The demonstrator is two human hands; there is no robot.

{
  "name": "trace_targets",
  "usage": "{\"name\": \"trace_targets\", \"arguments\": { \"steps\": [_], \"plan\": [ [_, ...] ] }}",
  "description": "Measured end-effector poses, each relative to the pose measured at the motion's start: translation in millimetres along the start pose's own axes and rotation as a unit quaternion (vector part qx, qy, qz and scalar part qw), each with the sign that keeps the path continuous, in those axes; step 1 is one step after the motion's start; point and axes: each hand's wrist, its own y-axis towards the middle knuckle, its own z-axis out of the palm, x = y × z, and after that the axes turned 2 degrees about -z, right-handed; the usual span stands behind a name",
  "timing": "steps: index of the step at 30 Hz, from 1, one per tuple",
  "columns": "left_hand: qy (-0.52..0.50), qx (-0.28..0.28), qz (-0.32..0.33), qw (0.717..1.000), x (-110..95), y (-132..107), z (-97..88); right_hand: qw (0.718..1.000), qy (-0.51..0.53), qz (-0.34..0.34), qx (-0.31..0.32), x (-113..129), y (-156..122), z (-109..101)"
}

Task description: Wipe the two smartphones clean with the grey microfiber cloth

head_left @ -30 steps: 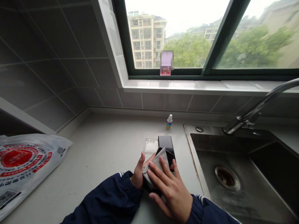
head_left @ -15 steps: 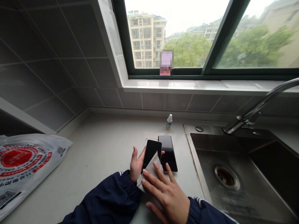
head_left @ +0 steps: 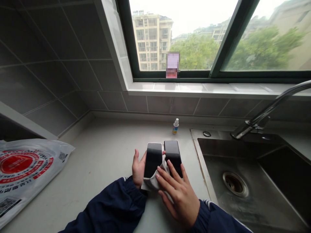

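Note:
A smartphone (head_left: 153,158) with a dark screen and light edge rests in my left hand (head_left: 138,170), the thumb out at its left and fingertips showing at its right side. My right hand (head_left: 179,191) presses a thin grey cloth (head_left: 151,184) against the phone's lower right corner, its fingers stretched over the fabric. The cloth hangs across the bottom edge of the phone. Just to the right, a second dark, flat device (head_left: 173,150) like a phone or small tablet lies on the counter, partly covered by my right fingers.
Behind the devices stands a small bottle (head_left: 175,127) with a white cap. A steel sink (head_left: 211,168) with a curved faucet (head_left: 262,111) is at the right. On the left of the pale counter (head_left: 97,155) lies a printed plastic bag (head_left: 31,171).
The phone has turned upright and shifted slightly left, exposing more of its screen. My right hand has slid with the cloth toward the phone's lower right edge.

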Motion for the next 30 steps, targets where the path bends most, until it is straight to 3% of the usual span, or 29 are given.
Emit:
{"name": "trace_targets", "arguments": {
  "steps": [12,16,22,25,30],
  "plan": [
    [-0.023,0.004,-0.037,0.999,11,-5,7.4,0.997,-0.033,0.069,-0.009,-2,-5,9],
    [-0.002,0.05,-0.038,0.998,17,-6,4.8,0.992,-0.036,0.121,-0.022,-3,-3,9],
    [0.041,0.093,-0.111,0.989,20,-7,-1.8,0.982,-0.029,0.179,-0.043,-7,0,6],
    [0.035,0.086,-0.091,0.992,19,-7,0.0,0.985,-0.02,0.166,-0.037,-3,-1,6],
    [-0.002,0.033,-0.067,0.997,16,-7,5.1,0.998,0.004,0.069,-0.005,0,-4,4]
  ]
}}
